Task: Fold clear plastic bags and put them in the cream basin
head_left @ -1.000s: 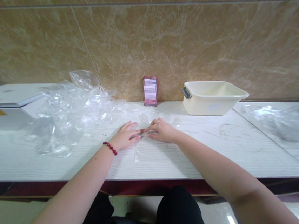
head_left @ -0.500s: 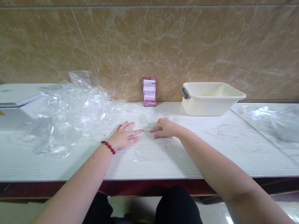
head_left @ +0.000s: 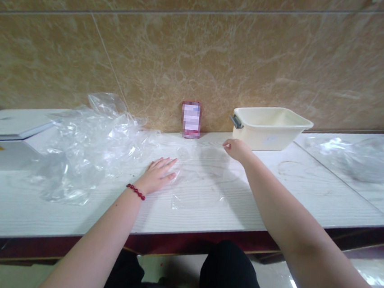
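A clear plastic bag (head_left: pixel 198 191) lies flat on the white table in front of me, its outline faint against the wood grain. My left hand (head_left: pixel 157 175), with a red bead bracelet at the wrist, rests flat at the bag's left edge, fingers stretched out. Raised above the table, my right hand (head_left: pixel 236 149) has its fingers curled and pinched together just in front of the cream plastic bin (head_left: pixel 263 137). Whatever sits between those fingertips, if anything, is too small to make out.
A heap of crumpled clear plastic bags (head_left: pixel 89 147) covers the table's left part, beside a white box (head_left: pixel 4 153). A phone-like object (head_left: pixel 191 120) with a blurred face leans on the tiled wall. More clear plastic (head_left: pixel 367 156) lies far right.
My right hand has lifted off the plastic bag and moved right and away from me, towards the bin, its fingers closing. My left hand stays almost in place.
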Demonstrator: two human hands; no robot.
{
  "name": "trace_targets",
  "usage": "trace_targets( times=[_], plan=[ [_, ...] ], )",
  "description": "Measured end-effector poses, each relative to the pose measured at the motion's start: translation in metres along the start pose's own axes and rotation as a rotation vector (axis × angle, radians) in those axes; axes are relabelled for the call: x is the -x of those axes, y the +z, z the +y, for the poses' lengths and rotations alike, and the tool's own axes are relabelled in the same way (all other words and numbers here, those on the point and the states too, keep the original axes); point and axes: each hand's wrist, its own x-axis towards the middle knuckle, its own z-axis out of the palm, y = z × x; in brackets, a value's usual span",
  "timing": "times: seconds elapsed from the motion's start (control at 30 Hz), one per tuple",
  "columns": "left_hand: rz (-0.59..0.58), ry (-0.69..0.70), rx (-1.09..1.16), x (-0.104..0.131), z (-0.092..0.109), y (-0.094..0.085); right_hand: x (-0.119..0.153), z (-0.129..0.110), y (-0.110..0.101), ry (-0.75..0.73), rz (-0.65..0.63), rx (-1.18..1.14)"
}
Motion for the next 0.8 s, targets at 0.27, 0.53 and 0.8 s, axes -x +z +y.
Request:
trace_targets(
  times=[0.27, 0.53, 0.8],
  plan=[
    [0.059, -0.024, 0.012, -0.001, 0.002, 0.002, -0.008, 0.020, -0.001, 0.135, -0.242, 0.141],
    [0.274, 0.013, 0.004, -0.009, 0.037, -0.019, 0.000, 0.002, 0.003, 0.037, -0.180, 0.127],
    [0.008, 0.183, 0.154, -0.070, 0.096, -0.031, 0.004, -0.009, -0.001, 0.013, -0.025, -0.032]
  ],
)
